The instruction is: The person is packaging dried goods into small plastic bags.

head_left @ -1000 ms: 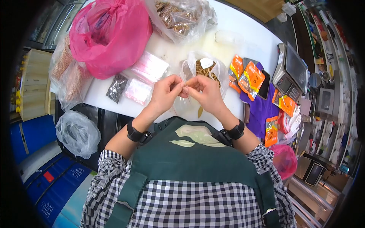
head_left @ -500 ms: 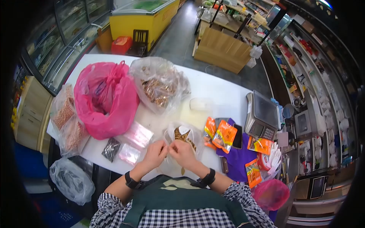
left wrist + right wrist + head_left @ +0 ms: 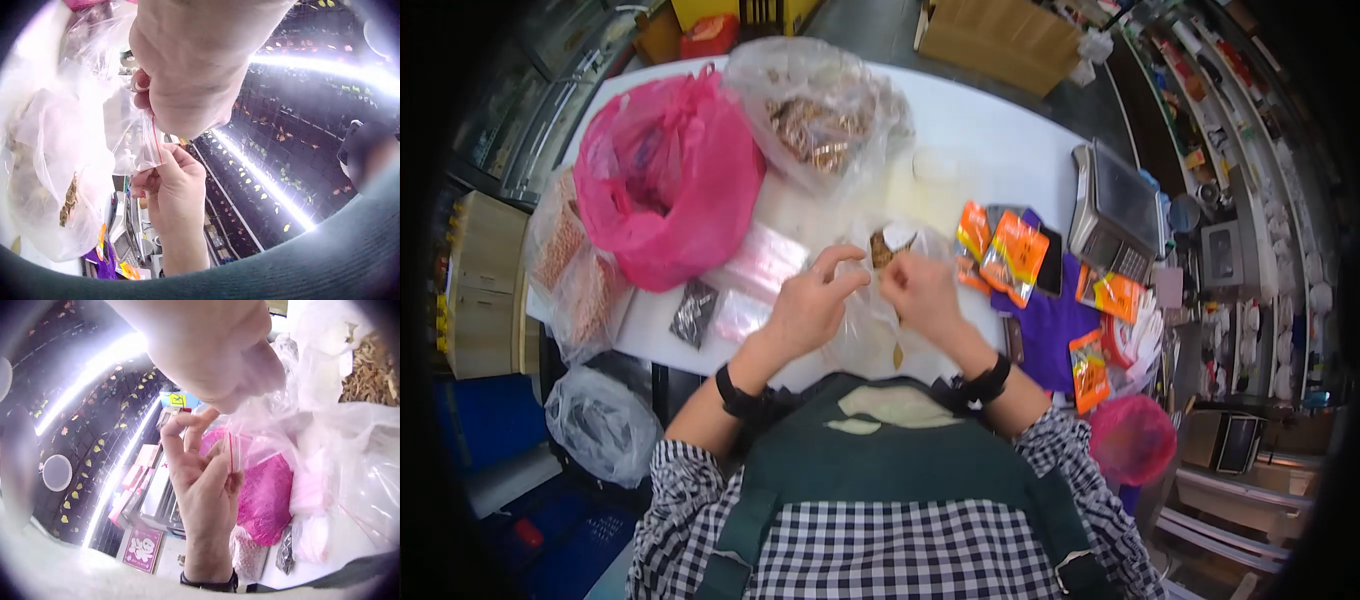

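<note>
"Left hand point(image 3: 808, 310), then: how is it set?"

"Half closed. Its thumb and lower fingers pinch a small clear bag point(image 3: 250, 450) by the red-lined edge, while the index and middle fingers stand bent and spread away from it."

"And the right hand point(image 3: 920, 292)?"

"Narrow, with thumb and fingertips together on the other end of that same edge. So the small bag is stretched between the two hands, over the near part of the counter point(image 3: 970, 110)."

"Is its mouth parted?"

"I can't tell; the hands cover too much."

"Now the containers, from the left."

"Clear bags point(image 3: 585, 300) of small pinkish pieces, then a big pink bag point(image 3: 670, 180), its contents hard to make out. Next come a little packet point(image 3: 693, 312) of something dark, flat stacks of clear plastic point(image 3: 765, 258) and, farther back, a large clear bag point(image 3: 815, 125) with brown contents."

"And below the hands?"

"A whitish bag point(image 3: 47, 219) holding brown dried bits point(image 3: 372, 372) and a white piece."

"Farther right?"

"Orange packets point(image 3: 1015, 258), some on a purple cloth point(image 3: 1048, 345); then a scale point(image 3: 1118, 205)."
</note>
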The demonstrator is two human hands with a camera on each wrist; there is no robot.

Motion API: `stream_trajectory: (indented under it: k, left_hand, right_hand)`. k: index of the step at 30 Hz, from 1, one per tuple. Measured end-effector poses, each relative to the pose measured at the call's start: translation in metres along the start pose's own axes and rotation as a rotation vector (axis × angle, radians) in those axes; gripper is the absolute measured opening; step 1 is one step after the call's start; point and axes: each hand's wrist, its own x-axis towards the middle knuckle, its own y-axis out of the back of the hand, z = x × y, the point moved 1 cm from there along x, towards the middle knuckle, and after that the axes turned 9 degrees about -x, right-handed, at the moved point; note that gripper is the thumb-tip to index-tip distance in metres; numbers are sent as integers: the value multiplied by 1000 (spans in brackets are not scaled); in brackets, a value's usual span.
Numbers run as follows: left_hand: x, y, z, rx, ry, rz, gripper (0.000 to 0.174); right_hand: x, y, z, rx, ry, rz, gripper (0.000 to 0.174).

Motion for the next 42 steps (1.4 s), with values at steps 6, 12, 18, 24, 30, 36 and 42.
stream_trajectory:
  k: [6, 12, 18, 24, 30, 36, 42]
  left_hand:
    - [-14, -7, -24, 50, -68, -449, 24]
    - [9, -20, -32, -181, 340, -420, 41]
    - [-3, -75, -74, -391, 758, -452, 37]
    - [-29, -75, -103, 185, 492, -756, 25]
    - [-9, -38, -61, 525, 544, -899, 20]
    - [-4, -64, -44, 152, 314, -550, 37]
    - [-8, -89, -60, 60, 145, -238, 33]
  right_hand:
    - [-12, 4, 17, 199, -283, -214, 10]
    - [-21, -32, 54, 66, -228, -299, 15]
    - [-45, -75, 79, 289, 13, -679, 22]
    - [-37, -35, 100, -396, -135, -389, 37]
    - [-56, -24, 127, -635, -80, -312, 74]
    - [-41, -38, 85, -533, -219, -601, 75]
    - [-49, -48, 92, -577, -124, -528, 90]
